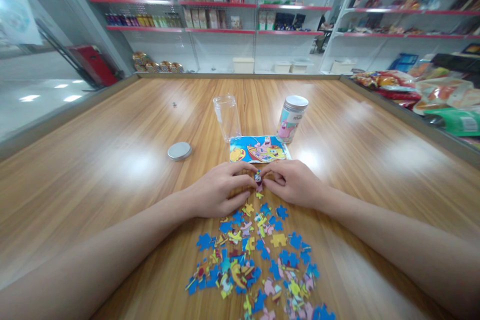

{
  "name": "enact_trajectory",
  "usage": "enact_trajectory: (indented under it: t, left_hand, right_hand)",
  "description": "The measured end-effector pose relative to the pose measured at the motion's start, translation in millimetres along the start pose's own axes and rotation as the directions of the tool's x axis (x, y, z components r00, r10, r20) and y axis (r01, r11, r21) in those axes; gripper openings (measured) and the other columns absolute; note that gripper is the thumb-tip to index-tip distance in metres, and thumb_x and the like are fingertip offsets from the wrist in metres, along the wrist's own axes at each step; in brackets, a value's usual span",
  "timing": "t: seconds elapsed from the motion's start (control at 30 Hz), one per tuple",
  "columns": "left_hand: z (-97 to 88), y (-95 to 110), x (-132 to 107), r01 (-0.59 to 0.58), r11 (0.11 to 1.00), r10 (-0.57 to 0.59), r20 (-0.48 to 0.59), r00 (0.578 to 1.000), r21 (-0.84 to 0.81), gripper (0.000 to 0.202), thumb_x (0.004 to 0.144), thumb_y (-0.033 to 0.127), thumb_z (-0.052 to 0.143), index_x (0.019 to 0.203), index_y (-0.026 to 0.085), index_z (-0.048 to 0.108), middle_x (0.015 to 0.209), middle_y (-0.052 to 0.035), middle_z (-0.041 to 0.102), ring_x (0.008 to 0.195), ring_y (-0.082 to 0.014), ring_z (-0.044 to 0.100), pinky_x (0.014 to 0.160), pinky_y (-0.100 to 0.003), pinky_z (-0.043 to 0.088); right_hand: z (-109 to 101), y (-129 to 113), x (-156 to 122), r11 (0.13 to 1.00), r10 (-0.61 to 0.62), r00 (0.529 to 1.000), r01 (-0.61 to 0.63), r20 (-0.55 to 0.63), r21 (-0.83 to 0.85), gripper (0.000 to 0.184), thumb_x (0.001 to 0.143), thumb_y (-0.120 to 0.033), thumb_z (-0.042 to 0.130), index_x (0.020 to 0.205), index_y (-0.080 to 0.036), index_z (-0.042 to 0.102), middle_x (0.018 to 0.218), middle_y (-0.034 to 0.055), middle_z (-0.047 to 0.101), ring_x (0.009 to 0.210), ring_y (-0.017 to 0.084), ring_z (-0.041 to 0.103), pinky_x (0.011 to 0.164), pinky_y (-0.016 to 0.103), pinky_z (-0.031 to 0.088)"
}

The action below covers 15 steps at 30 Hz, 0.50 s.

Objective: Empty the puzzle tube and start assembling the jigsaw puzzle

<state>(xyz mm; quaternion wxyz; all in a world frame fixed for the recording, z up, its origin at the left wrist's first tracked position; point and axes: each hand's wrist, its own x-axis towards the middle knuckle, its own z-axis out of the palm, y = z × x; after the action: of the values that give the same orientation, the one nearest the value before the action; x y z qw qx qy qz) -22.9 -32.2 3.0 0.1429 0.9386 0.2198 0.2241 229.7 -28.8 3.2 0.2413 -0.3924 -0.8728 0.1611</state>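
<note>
Between my fingertips, a few joined puzzle pieces point(258, 179) in pink, white and yellow lie on the wooden table. My left hand point(221, 187) presses their left side with its fingers; my right hand point(294, 185) has its bent fingers against their right side. Just beyond them rests a picture sheet point(240, 152) with cartoon figures on blue. Nearer to me, many loose puzzle pieces point(278, 240) spread out in blue, yellow and pink, some overlapping. Fingers cover part of the joined pieces, so their exact number does not show.
Behind the sheet stand a clear open jar point(227, 117) and a printed jar with a silver lid point(292, 119). A loose silver lid point(179, 151) lies at left. Packaged snacks point(390, 87) sit beyond the table's right edge. Stocked shelves point(219, 4) line the far wall.
</note>
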Motion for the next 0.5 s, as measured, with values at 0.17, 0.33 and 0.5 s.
enact_trajectory:
  t: [0.17,0.33,0.5]
  left_hand:
    - [0.5,0.0,-0.4,0.015,1.0,-0.015,0.018,1.0,-0.005,0.026,0.093,0.019,0.056,0.116,0.019,0.069,0.131,-0.0137,0.057,0.12,-0.0254,0.059,0.103,-0.045,0.052]
    - [-0.2,0.9,0.0,0.018,1.0,-0.018,0.019,1.0,-0.004,0.026,0.093,0.019,0.056,0.116,0.02,0.068,0.131,-0.0137,0.057,0.12,-0.0256,0.059,0.103,-0.046,0.052]
    - [-1.0,1.6,0.5,0.008,1.0,-0.008,0.004,1.0,0.002,0.025,0.093,0.019,0.056,0.115,0.019,0.068,0.129,-0.0137,0.059,0.119,-0.0252,0.06,0.102,-0.045,0.054]
  right_hand:
    - [0.2,-0.2,0.2,1.0,-0.002,1.0,0.002,-0.002,0.0,0.015,0.088,-0.022,0.062,0.098,-0.02,0.074,0.061,-0.0045,0.05,0.06,0.01,0.045,0.064,0.025,0.035]
    - [0.1,-0.1,-0.8,1.0,-0.005,1.0,0.005,-0.004,0.0,0.014,0.088,-0.021,0.063,0.097,-0.02,0.073,0.062,-0.0044,0.052,0.06,0.01,0.046,0.065,0.025,0.035]
    - [0.7,0.9,-0.8,1.0,-0.006,1.0,0.006,0.001,-0.001,0.014,0.088,-0.022,0.063,0.097,-0.021,0.073,0.062,-0.0045,0.052,0.06,0.01,0.046,0.065,0.025,0.035]
